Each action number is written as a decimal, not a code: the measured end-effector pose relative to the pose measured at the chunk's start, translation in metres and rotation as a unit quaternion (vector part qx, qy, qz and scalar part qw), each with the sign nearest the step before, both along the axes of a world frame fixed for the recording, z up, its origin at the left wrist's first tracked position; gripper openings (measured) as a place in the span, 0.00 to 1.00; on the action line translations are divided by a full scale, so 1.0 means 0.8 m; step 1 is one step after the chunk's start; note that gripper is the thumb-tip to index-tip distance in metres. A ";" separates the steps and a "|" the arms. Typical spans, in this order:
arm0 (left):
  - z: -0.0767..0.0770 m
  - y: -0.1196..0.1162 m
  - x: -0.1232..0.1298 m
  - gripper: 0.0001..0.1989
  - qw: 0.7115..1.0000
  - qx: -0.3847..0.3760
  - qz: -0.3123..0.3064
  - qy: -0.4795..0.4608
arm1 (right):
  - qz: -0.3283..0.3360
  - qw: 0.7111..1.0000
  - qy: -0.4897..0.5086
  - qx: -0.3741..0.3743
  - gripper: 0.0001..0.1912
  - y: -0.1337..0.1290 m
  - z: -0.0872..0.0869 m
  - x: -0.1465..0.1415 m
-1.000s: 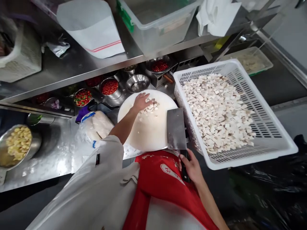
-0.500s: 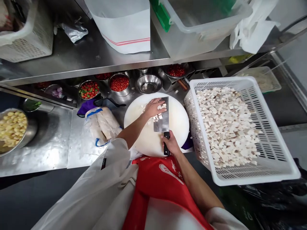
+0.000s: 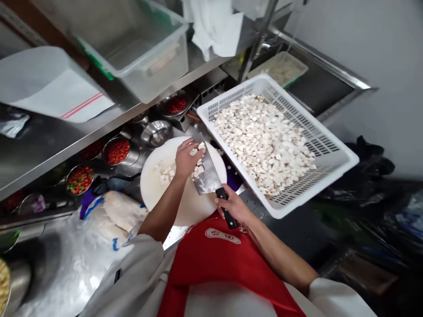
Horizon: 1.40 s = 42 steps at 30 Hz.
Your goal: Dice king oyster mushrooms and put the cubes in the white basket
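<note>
My right hand is wrapped round the black handle of a cleaver, its wide blade lying flat over the round white chopping board. White diced pieces that look like mushroom sit on the blade. My left hand cups these pieces from the left, fingers outstretched and thumb apart; some cubes show between thumb and fingers. More loose cubes lie on the board, left of my left wrist. To the right, a white slotted basket holds a large heap of similar cubes.
A steel shelf edge crosses above the board, bearing a clear plastic bin. Behind the board stand a steel bowl and bowls of chopped red chilli. A plastic bag of pale thick pieces lies at left.
My view has turned to the right. The cleaver, with cubes on it, has shifted towards the basket and tilted. My left hand has moved with it, leaving loose cubes on the board's left.
</note>
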<state>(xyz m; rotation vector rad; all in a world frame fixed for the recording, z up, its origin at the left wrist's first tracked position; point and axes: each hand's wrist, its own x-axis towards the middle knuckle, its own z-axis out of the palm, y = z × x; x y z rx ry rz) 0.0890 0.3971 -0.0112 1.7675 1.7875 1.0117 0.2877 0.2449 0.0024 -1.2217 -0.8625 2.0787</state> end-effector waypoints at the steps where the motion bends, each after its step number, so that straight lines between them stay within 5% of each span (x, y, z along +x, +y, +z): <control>1: 0.018 0.010 0.024 0.15 0.999 0.024 -0.030 -0.001 | -0.017 1.000 -0.007 0.011 0.21 -0.002 0.011 0.018; 4: 0.059 0.036 0.114 0.18 0.986 0.098 -0.132 -0.024 | -0.084 0.992 -0.068 0.056 0.21 -0.013 0.039 0.076; 6: 0.068 0.049 0.180 0.20 0.969 0.132 -0.202 -0.053 | -0.138 0.978 -0.136 0.080 0.22 -0.023 0.051 0.113; 12: 0.014 0.043 0.328 0.25 0.924 0.116 -0.354 -0.088 | -0.233 0.874 -0.413 0.110 0.27 -0.054 0.064 0.194; 16: -0.018 0.026 0.346 0.19 0.898 0.082 -0.431 0.035 | -0.257 0.826 -0.489 0.111 0.29 -0.062 0.064 0.220; 20: -0.013 0.032 0.320 0.17 0.919 0.096 -0.368 0.106 | -0.298 0.825 -0.469 0.104 0.29 -0.057 0.053 0.230; 23: -0.003 0.068 0.286 0.26 0.959 0.040 -0.236 0.149 | -0.343 0.847 -0.395 0.097 0.26 -0.046 0.044 0.228; 26: -0.007 0.117 0.264 0.40 0.970 -0.089 -0.149 0.170 | -0.401 0.846 -0.334 0.105 0.23 -0.039 0.039 0.222; 28: -0.020 0.142 0.273 0.43 0.967 -0.132 -0.147 0.162 | -0.441 0.830 -0.323 0.109 0.22 -0.038 0.039 0.220; 31: -0.046 0.156 0.326 0.43 0.971 -0.095 -0.189 0.108 | -0.498 0.791 -0.335 0.119 0.20 -0.040 0.044 0.226; 34: -0.064 0.141 0.401 0.41 0.967 -0.052 -0.244 0.056 | -0.545 0.750 -0.349 0.135 0.17 -0.043 0.055 0.239; 37: -0.063 0.102 0.459 0.32 0.952 -0.067 -0.281 0.100 | -0.559 0.729 -0.367 0.146 0.17 -0.047 0.068 0.253; 42: -0.037 0.020 0.460 0.23 0.895 -0.064 -0.396 0.193 | -0.568 0.694 -0.413 0.158 0.19 -0.053 0.078 0.251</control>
